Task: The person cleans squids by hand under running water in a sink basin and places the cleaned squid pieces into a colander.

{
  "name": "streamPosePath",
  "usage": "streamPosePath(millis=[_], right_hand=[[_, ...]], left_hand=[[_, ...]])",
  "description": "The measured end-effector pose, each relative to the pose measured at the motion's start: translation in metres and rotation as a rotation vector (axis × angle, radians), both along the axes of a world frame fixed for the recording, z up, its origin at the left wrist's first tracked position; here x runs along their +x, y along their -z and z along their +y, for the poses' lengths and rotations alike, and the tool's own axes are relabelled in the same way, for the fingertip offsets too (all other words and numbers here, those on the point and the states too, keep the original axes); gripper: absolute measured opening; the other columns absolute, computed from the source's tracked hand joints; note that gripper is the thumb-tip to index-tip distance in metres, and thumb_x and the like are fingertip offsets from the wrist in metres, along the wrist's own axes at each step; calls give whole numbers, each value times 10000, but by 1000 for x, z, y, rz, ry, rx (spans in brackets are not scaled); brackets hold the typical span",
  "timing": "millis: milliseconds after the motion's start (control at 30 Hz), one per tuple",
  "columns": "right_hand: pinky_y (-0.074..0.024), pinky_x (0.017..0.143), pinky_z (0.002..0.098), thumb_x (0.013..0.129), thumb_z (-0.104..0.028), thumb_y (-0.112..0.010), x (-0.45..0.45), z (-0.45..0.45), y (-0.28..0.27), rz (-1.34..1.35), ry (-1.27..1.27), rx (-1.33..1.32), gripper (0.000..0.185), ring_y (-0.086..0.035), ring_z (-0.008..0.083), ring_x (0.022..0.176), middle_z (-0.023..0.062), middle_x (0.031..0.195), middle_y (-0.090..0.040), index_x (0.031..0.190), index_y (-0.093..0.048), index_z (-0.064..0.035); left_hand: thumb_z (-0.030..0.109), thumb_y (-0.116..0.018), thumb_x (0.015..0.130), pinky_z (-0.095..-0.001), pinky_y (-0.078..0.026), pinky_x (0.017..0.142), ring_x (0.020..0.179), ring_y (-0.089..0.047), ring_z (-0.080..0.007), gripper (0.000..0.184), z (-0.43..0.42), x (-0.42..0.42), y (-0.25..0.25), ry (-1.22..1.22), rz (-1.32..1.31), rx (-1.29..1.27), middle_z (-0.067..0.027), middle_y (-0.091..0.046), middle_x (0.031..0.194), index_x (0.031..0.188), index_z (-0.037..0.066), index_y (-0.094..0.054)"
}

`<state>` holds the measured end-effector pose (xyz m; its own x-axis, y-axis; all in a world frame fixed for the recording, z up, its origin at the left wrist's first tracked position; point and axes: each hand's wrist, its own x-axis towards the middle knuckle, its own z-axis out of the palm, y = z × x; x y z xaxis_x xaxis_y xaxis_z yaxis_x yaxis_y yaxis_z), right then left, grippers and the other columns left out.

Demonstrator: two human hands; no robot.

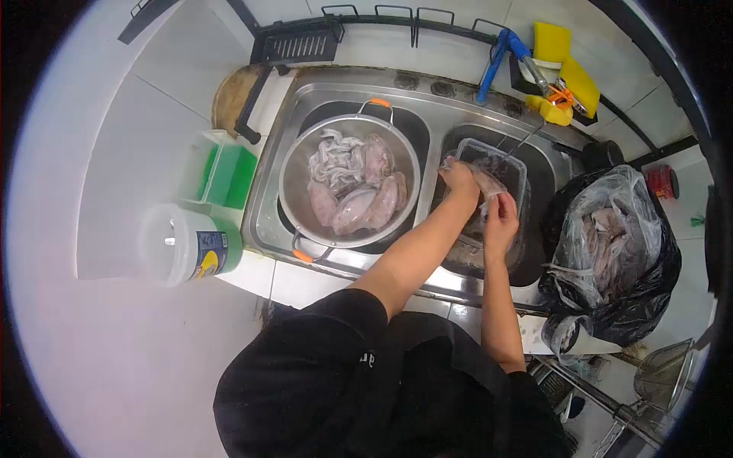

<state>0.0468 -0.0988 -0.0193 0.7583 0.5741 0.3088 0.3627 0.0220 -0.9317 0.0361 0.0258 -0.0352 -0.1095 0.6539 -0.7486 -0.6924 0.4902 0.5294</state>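
Over the right sink basin [540, 221], my left hand [460, 180] is closed around one end of a squid [489, 182]. My right hand [502, 219] pinches the other end, so the squid stretches between both hands. Beneath them a clear plastic container [521, 169] sits in the basin, partly hidden by my hands. In the left basin stands a steel pot [292, 195] with orange-tipped handles. Several pale pink squid bodies [355, 210] and a heap of whitish strips [336, 160] lie inside it.
A black bag [660, 286] lined with clear plastic, holding more squid [607, 237], stands right of the sink. Left are a green container [221, 172] and a white bucket [191, 244]. A blue faucet [495, 65] and yellow sponges [551, 42] are behind.
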Motion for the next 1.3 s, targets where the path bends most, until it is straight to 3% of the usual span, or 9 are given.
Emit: streamPosePath(millis=[200, 433, 500, 600, 800, 900, 1100, 1267, 1300], right_hand=[[-447, 722, 299, 811, -86, -545, 11, -13, -32, -173, -224, -278, 171, -596, 267, 809, 156, 932, -607, 939, -596, 15], [-452, 701, 447, 754, -90, -523, 25, -10, -33, -551, -380, -656, 133, -568, 390, 801, 213, 893, -590, 826, -604, -14], [-463, 691, 449, 729, -58, -512, 32, -15, -32, -608, -383, -627, 134, -578, 383, 773, 204, 879, -600, 817, -611, -39], [-475, 686, 435, 708, -45, -515, 35, -17, -36, -709, -483, -517, 192, -586, 368, 767, 181, 893, -606, 869, -618, -65], [-487, 692, 414, 645, 8, -537, 27, -20, -41, -777, -525, -457, 403, -598, 320, 801, 121, 928, -614, 1024, -588, -118], [-489, 694, 406, 635, 15, -548, 21, -18, -56, -830, -523, -450, 437, -596, 312, 809, 114, 937, -615, 1047, -581, -124], [-457, 796, 395, 689, 55, -509, 22, -35, -74, -622, -532, -327, 391, -556, 340, 906, 153, 1063, -574, 1062, -564, -46], [-405, 904, 379, 768, 30, -475, 14, -31, -71, -350, -346, -80, 350, -489, 351, 1073, 184, 1141, -526, 1108, -539, -27], [-394, 924, 379, 772, 3, -472, 15, -27, -61, -401, -404, -31, 350, -474, 357, 1091, 190, 1158, -511, 1116, -532, -23]], left_hand=[[248, -429, 921, -416, -413, 889, 1089, -455, -297, 481, 3, 4, 33, 97, 29, 190, -177, -370, 1278, 1324, 73, -234], [246, -420, 916, -408, -404, 866, 1027, -504, -327, 413, -3, 0, 33, 167, 129, 266, -220, -427, 1221, 1216, -23, -334], [233, -412, 919, -418, -442, 811, 974, -519, -323, 405, -4, -14, 12, 190, -110, 213, -202, -458, 1163, 1226, -14, -318], [240, -390, 924, -429, -465, 756, 890, -533, -318, 398, 30, -3, 104, 281, -241, 220, -196, -477, 1092, 1217, -19, -317], [273, -262, 941, -450, -489, 693, 747, -550, -309, 381, 12, -20, 37, 329, -300, 59, -211, -500, 993, 1157, -30, -345], [294, -216, 943, -465, -484, 726, 786, -558, -330, 413, 35, -18, 109, 422, -530, 19, -218, -513, 996, 1113, -45, -379], [344, -151, 946, -466, -458, 843, 941, -549, -344, 508, 0, -25, 12, 526, -274, -12, -206, -531, 1072, 1124, -49, -420], [210, -387, 821, -398, -520, 732, 746, -623, -303, 375, 18, -36, 45, 671, -439, 592, -215, -624, 832, 840, -108, -585], [269, -296, 859, -428, -512, 738, 795, -604, -305, 403, 31, -40, 60, 768, -534, 649, -196, -603, 883, 914, -56, -527]])
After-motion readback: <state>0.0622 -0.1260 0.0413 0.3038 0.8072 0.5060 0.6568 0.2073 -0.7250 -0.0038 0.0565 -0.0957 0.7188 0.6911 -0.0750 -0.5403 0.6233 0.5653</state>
